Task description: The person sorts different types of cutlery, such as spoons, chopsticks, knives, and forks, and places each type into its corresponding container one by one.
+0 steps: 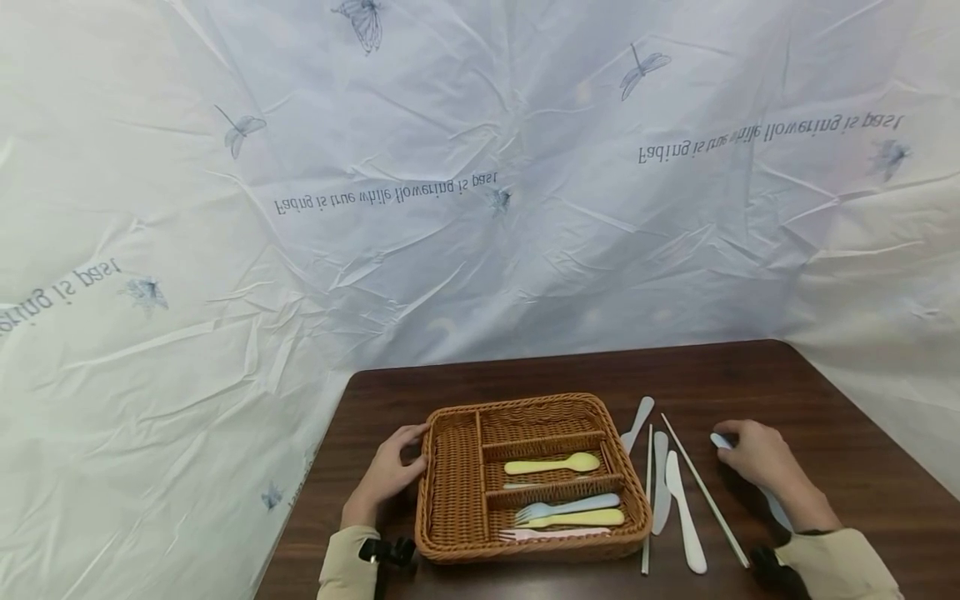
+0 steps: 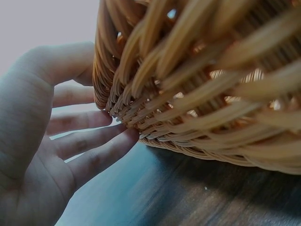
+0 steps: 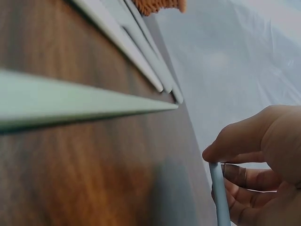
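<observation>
My right hand (image 1: 763,454) pinches the end of a pale blue knife (image 1: 776,508) at the right of the table. In the right wrist view, thumb and fingertips meet on the knife (image 3: 220,193); part of its length is hidden under the hand in the head view. My left hand (image 1: 390,468) rests against the left side of a brown wicker basket (image 1: 453,475). Its fingers lie nearly straight along the woven wall (image 2: 141,94) in the left wrist view. Inside the basket's compartments lie a yellow spoon (image 1: 551,464), a blue fork (image 1: 567,507), a yellow-handled utensil (image 1: 577,518) and a pink fork (image 1: 555,533).
Between basket and right hand lie two chopsticks, one pale green (image 1: 705,490) and one upright in view (image 1: 648,500). Beside them are a white knife (image 1: 684,512), a pale blue knife (image 1: 661,483) and another pale utensil (image 1: 639,421). A printed sheet (image 1: 525,267) hangs behind the dark table (image 1: 420,383).
</observation>
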A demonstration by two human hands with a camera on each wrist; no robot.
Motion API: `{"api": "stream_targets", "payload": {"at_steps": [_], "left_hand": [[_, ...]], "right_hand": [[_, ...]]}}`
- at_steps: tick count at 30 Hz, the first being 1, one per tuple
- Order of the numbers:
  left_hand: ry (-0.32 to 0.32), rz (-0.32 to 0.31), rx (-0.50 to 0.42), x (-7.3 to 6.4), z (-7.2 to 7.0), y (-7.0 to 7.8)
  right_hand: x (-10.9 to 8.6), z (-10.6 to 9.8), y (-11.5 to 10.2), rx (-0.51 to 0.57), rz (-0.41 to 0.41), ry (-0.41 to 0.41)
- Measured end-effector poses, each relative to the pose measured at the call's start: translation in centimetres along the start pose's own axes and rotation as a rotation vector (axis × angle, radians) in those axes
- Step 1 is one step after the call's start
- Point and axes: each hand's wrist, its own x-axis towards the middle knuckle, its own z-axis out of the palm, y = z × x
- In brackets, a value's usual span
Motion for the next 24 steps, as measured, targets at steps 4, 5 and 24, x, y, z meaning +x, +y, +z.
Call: {"api": "stream_targets", "payload": {"at_steps": [4, 5, 24], "left_hand": [[0.002, 0.001, 0.007, 0.0, 0.0, 0.0], [0.003, 0.002, 0.008, 0.0, -0.1, 0.0], [0.006, 0.016, 0.013, 0.0, 0.0, 0.0]], "right_hand": [[0.2, -0.4, -0.6, 0.019, -0.045, 0.018], [0.3, -0.5, -0.8, 0.025, -0.055, 0.019], [1.5, -0.7, -5.7, 0.09, -0.24, 0.014]]}}
